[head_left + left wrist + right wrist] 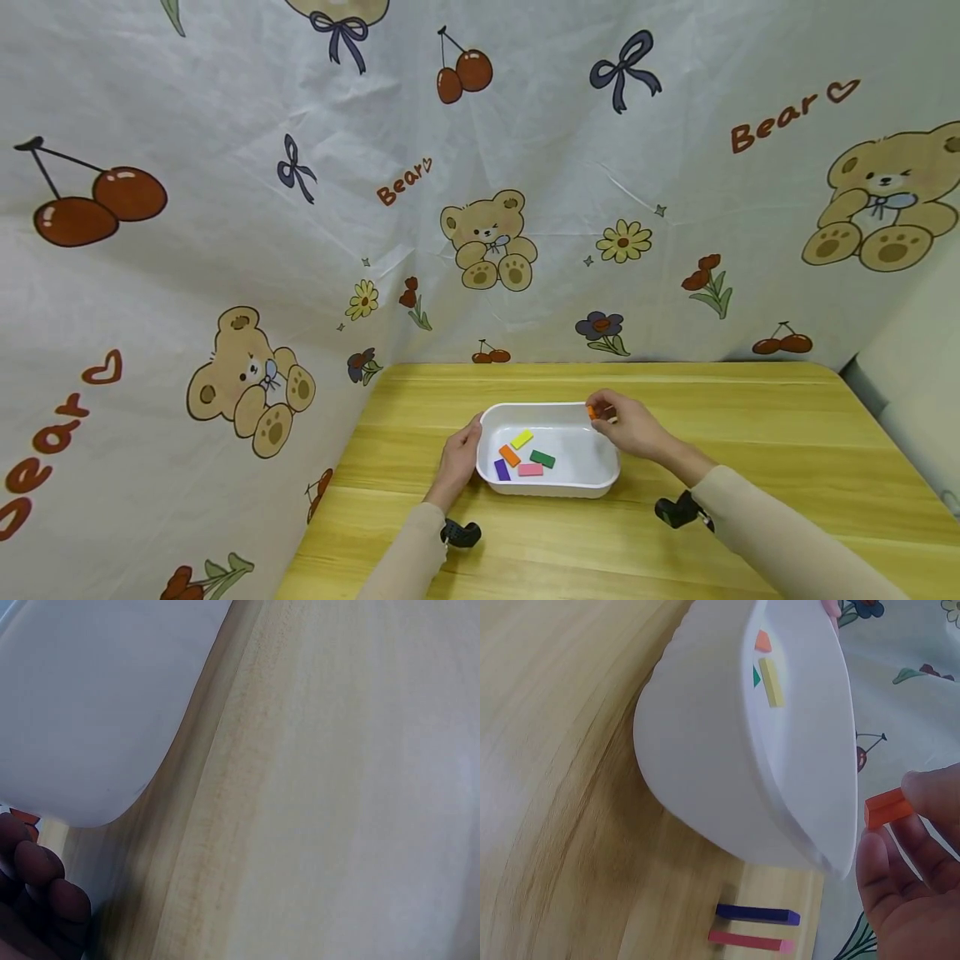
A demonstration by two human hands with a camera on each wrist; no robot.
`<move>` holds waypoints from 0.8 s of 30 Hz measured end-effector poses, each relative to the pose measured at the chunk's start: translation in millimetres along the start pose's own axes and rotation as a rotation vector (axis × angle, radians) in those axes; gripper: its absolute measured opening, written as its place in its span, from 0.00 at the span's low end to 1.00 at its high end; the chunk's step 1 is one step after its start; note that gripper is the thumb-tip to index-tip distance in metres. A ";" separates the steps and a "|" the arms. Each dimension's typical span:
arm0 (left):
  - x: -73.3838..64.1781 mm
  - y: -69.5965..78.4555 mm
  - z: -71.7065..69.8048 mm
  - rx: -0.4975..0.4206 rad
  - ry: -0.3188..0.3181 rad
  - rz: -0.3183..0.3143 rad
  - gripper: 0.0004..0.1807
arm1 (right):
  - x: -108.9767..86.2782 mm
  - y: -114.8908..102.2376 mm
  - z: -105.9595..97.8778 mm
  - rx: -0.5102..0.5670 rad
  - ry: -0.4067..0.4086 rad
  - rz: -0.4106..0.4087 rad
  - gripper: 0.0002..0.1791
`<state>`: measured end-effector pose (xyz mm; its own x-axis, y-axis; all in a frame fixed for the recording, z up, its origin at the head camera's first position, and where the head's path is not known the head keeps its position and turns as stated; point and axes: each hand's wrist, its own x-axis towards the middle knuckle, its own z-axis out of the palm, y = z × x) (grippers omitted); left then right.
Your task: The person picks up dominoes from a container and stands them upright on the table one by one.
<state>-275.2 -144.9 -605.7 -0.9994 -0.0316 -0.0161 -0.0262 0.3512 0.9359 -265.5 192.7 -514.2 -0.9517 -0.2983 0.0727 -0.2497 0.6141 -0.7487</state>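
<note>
A white plastic tray (555, 490) with rounded corners sits on the table. Inside lie a yellow block (522, 438), an orange block (510, 455), a green block (542, 459), a pink block (530, 470) and a purple block (502, 470), mostly toward its left half. My left hand (455, 460) grips the tray's left end, and its fingertips (69, 900) show by the tray wall in the left wrist view. Over the tray's back right corner, my right hand (632, 427) pinches another orange block (887, 808) between thumb and fingers.
In the right wrist view, a dark blue or purple block (757, 914) and a pink-red block (750, 942) lie on the wooden table (750, 433) outside the tray. A bear-printed cloth (555, 167) hangs behind and to the left of the table.
</note>
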 end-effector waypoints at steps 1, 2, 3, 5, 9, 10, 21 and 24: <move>0.2 -0.3 0.2 -0.001 -0.001 0.000 0.24 | -0.6 0.9 -1.4 0.001 0.001 0.008 0.14; 0.5 -0.3 0.3 -0.005 -0.002 -0.004 0.25 | -1.3 1.6 -3.1 0.000 0.002 0.011 0.14; 0.5 -0.3 0.5 -0.006 -0.002 -0.004 0.25 | -2.0 2.5 -4.7 -0.002 0.002 0.017 0.14; 0.8 -0.2 0.7 -0.005 0.000 -0.006 0.25 | -3.7 4.2 -8.0 -0.003 0.003 0.025 0.14; 0.9 0.5 0.4 -0.002 0.002 -0.008 0.25 | -8.8 7.1 -14.2 0.011 0.010 0.033 0.15; 0.9 0.5 0.4 0.000 0.004 -0.006 0.25 | -10.1 7.6 -15.6 0.017 0.015 0.040 0.15; 0.2 -2.2 1.3 -0.023 0.011 0.020 0.24 | -19.1 24.5 -25.8 0.050 0.032 0.065 0.14; 0.2 -2.2 1.6 -0.023 0.015 0.019 0.24 | -21.8 29.0 -28.9 0.030 0.051 0.075 0.14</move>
<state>-275.4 -144.2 -608.3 -0.9992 -0.0390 0.0064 -0.0068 0.3304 0.9438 -257.2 238.2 -518.4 -0.9756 -0.2143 0.0485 -0.1726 0.6110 -0.7726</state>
